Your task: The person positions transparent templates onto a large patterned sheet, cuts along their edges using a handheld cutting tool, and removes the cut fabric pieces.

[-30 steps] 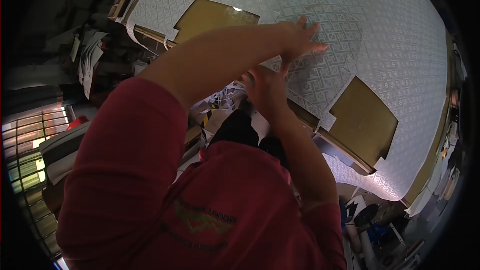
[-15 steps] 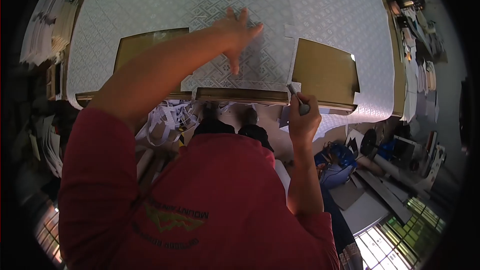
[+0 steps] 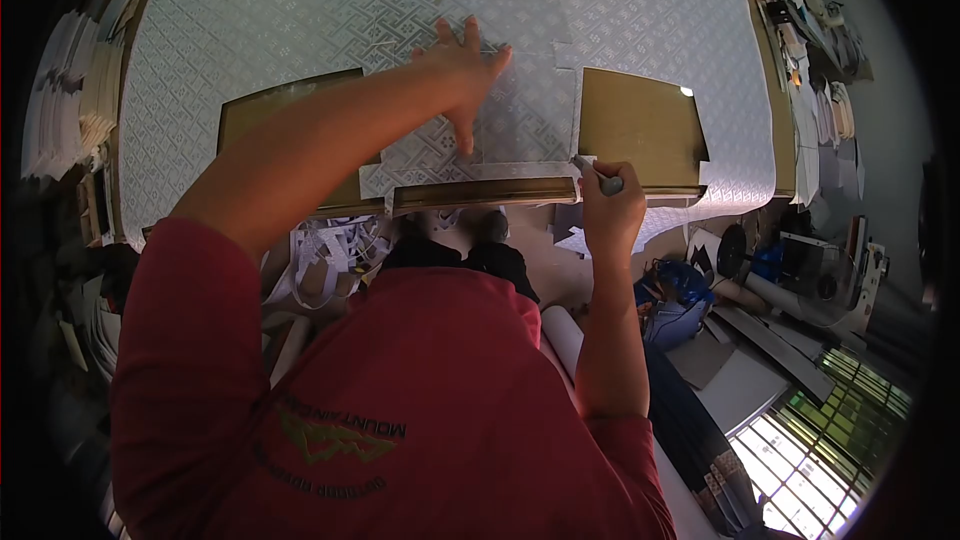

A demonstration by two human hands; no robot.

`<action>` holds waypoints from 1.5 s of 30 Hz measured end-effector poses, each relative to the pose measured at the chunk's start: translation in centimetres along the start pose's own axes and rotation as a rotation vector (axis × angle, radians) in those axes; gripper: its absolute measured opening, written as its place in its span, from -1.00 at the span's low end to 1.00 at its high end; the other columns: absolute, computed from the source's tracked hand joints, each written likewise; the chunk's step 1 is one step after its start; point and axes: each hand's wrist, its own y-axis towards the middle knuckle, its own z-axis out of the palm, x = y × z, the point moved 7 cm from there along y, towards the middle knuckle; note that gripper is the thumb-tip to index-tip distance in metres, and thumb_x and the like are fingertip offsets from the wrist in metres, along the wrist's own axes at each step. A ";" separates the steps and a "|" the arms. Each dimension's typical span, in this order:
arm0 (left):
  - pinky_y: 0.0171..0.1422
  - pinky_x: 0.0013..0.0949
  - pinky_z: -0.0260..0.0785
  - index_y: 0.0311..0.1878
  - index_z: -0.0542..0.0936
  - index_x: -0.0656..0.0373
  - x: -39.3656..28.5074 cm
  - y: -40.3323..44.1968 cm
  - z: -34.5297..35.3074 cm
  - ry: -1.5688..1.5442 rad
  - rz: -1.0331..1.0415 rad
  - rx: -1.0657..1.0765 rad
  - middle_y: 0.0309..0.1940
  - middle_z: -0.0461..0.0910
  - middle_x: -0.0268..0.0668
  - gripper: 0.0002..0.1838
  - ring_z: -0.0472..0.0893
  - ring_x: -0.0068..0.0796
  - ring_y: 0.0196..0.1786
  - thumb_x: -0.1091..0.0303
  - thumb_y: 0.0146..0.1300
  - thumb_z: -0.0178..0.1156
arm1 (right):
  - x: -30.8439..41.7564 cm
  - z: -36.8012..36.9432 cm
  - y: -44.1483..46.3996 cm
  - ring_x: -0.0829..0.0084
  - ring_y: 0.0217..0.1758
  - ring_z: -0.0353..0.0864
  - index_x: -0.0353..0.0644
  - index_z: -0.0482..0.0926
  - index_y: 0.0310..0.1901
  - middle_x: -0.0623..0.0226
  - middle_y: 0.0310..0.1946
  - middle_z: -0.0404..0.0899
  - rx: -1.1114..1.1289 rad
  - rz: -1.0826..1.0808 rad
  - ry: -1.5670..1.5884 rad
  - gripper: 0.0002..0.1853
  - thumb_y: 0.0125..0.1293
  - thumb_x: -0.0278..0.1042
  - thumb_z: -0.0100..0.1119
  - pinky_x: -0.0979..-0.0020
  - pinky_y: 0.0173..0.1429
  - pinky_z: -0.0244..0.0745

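Left hand (image 3: 460,75): bare, palm down, fingers fanned wide, the thumb pointed back toward the body; it rested on a transparent template (image 3: 530,110). Template: clear, straight-edged, with a small step on its right side; it lay flat on a patterned sheet (image 3: 660,20) near the front table edge, between two tan areas. Right hand (image 3: 612,210): bare, fingers closed round a small grey tool (image 3: 608,183), whose narrow end pointed to the template's near right corner; whether the tip touched the sheet could not be told. Patterned sheet: pale, figured with a lattice; it covered most of the table. Tan areas, two: the left one (image 3: 250,120) lay partly behind the left forearm, the right one (image 3: 640,125) beyond the right hand. Below the table edge: white strips (image 3: 325,250) in a tangle, left of the dark shoes. Stacked papers (image 3: 65,100) stood at far left; a blue bag (image 3: 675,285) sat at lower right, above a barred window (image 3: 810,440) in the view.
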 end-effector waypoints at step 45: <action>0.54 0.51 0.22 0.75 -0.10 -0.21 -0.8 1.1 -0.5 -0.081 -0.134 0.133 0.72 -0.45 0.25 0.63 -0.34 0.52 0.71 0.06 -0.39 0.82 | 4.3 6.2 22.5 0.58 -0.27 0.66 -0.27 0.71 -0.22 0.32 -0.40 0.72 1.067 -0.550 0.184 -0.92 0.28 -0.56 0.43 0.45 -0.14 0.53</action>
